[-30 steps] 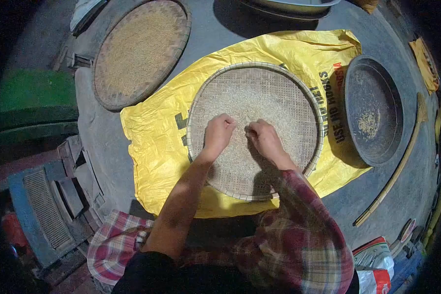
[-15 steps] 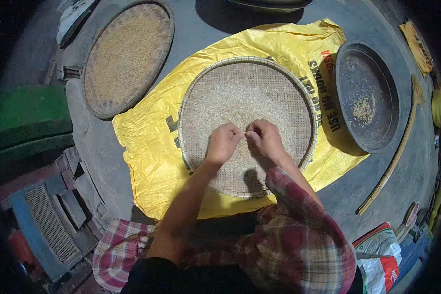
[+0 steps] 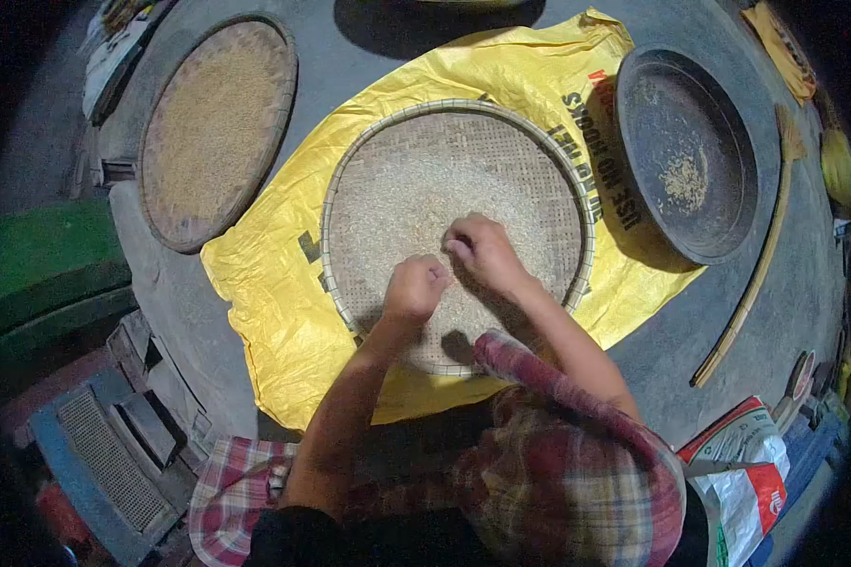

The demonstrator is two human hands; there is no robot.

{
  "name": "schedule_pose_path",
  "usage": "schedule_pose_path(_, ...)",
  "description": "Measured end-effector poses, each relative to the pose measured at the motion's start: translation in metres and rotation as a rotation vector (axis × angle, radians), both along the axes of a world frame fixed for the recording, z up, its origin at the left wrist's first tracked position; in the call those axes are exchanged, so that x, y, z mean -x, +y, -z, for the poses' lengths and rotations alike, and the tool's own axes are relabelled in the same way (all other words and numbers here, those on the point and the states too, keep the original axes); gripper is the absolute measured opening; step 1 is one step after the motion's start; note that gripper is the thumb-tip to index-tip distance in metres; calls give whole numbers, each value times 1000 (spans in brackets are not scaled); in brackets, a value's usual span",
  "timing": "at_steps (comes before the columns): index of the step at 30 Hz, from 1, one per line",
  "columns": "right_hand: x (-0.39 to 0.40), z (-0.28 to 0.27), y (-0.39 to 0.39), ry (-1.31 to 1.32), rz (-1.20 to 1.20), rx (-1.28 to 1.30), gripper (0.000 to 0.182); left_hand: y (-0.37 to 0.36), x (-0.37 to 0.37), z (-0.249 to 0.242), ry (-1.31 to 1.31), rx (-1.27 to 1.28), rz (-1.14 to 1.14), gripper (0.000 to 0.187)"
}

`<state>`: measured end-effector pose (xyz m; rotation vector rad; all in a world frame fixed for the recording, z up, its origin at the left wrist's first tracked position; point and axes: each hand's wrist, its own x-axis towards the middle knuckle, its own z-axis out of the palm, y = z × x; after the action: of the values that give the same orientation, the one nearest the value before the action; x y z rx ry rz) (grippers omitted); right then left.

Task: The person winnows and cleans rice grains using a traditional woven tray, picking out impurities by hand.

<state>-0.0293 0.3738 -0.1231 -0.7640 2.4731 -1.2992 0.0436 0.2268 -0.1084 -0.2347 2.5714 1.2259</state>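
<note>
While our left hand and right hand curl, apart from each other, pale loose grain lies beneath them on a round, woven-bamboo tray; we cannot tell whether either pinches any.

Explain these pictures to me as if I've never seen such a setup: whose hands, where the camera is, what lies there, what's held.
There is no machine: these are a person's bare hands. The view comes from one camera worn on the head, looking forward and down. The left hand and right hand, fingers curled, are over a round, woven tan tray strewn with small pale grains. Whether they pinch any is too small to tell. The tray lies on a yellow plastic sack with printed letters. At upper left is a second round woven tray of golden grains. At right are a dark, round basin holding some pale grains and a long tan stick with a fanned end.
</note>
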Motion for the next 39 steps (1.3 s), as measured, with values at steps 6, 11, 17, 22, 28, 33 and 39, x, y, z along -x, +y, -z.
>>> schedule_pose_path(6,-5,-1,29,-472,178,278,12,1,7,-2,78,-38,-134,16)
schedule_pose_path(11,-21,-2,8,-106,23,54,13,1,18,6,57,17,-111,17)
schedule_pose_path(17,-13,-14,23,-371,185,131,11,-9,7,-15,-124,12,-216,19)
schedule_pose_path(22,-29,-10,29,-121,15,-15,11,11,3,-6,29,38,28,18)
schedule_pose_path(28,-25,-17,28,-161,113,66,10,-2,-8,-10,-9,-217,-141,17)
schedule_pose_path(33,-29,-13,18,-124,51,65,11,-14,-23,2,-152,-473,-291,13)
schedule_pose_path(39,-31,-9,16,-125,71,26,9,10,-19,7,95,-101,-108,14)
